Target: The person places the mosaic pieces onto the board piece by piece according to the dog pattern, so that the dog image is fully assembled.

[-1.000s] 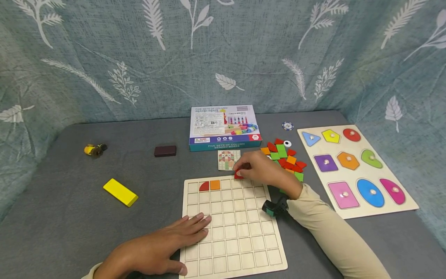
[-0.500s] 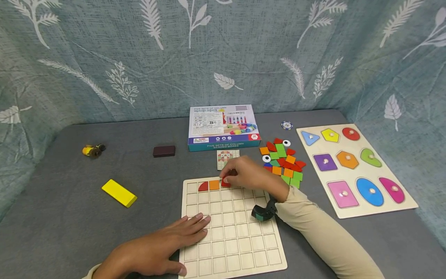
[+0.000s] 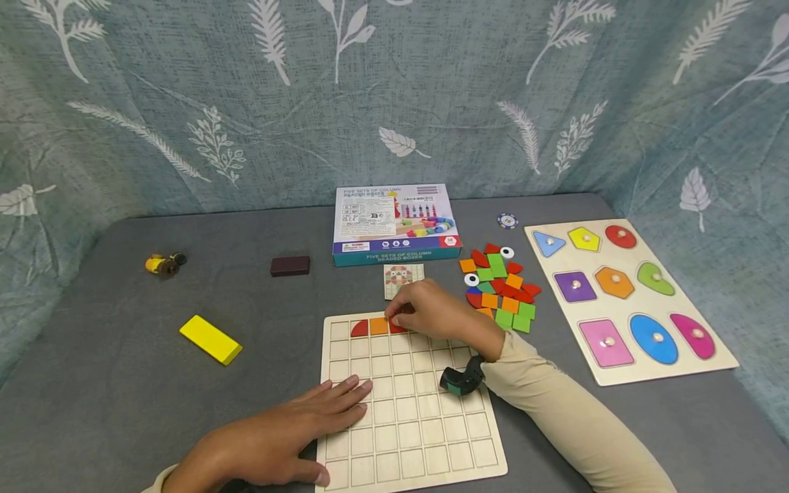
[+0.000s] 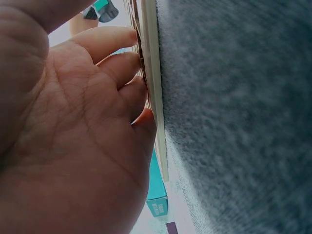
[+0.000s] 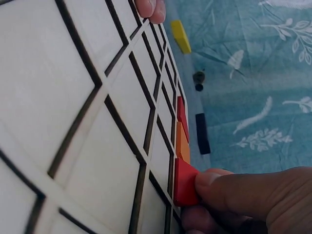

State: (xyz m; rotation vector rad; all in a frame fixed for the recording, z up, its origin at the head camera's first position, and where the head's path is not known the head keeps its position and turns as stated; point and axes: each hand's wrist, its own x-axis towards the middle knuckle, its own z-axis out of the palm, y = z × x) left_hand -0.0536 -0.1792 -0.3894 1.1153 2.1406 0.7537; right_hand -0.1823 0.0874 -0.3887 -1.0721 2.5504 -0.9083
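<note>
head cam's up high, looking forward and down over the grey cloth-covered bench [image 3: 80, 411] to the teal leaf-print curtain [image 3: 277, 147]. left wrist cam's super close, rolled sideways, mostly left hand [image 4: 78, 126] plus the edge of the pale wooden grid board [image 4: 155, 73]. right wrist cam's also sideways and near, skimming low across that board; it and the head view share the flat red tile [image 5: 185, 183]

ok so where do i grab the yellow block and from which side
Probably across its middle, pinching the two long sides, coming straight down from above: the yellow block lies flat and slanted on the table, much longer than wide, with nothing touching those sides. The left hand looks the handier one, being nearer.
</note>
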